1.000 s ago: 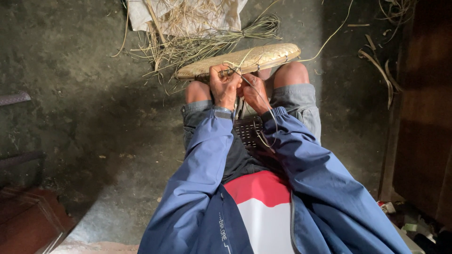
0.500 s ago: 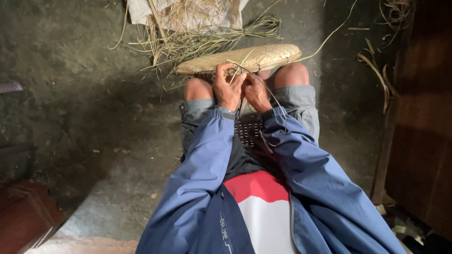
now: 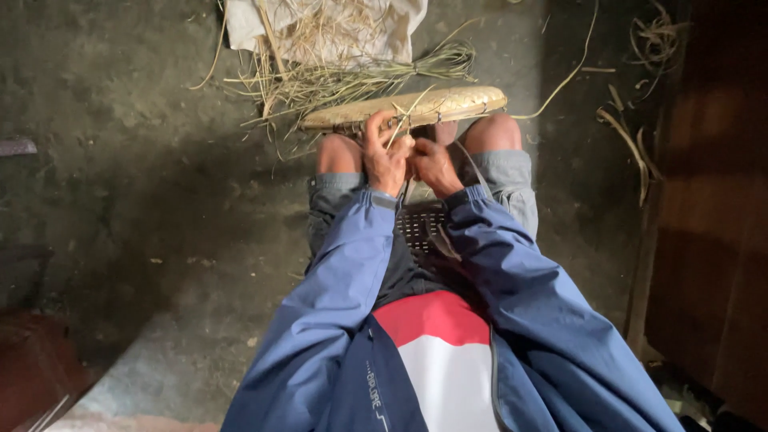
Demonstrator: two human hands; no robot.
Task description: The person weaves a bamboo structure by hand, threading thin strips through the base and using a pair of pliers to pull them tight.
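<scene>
Woven basket tray (image 3: pixel 448 104) is resting edge-on across the person's bare knees (image 3: pixel 490 133); its face is turned away, so only the rim is showing. Left hand (image 3: pixel 382 156) is curling closed on the near rim, a pale straw strand (image 3: pixel 398 126) sticking up beside its fingers. Right hand (image 3: pixel 434 164) is sitting just beside it, below the rim, fingers folded; whether it is pinching anything cannot be told. Loose straw bundle (image 3: pixel 352 80) is lying beyond the tray, partly on a pale cloth (image 3: pixel 400 20) cut off by the frame.
</scene>
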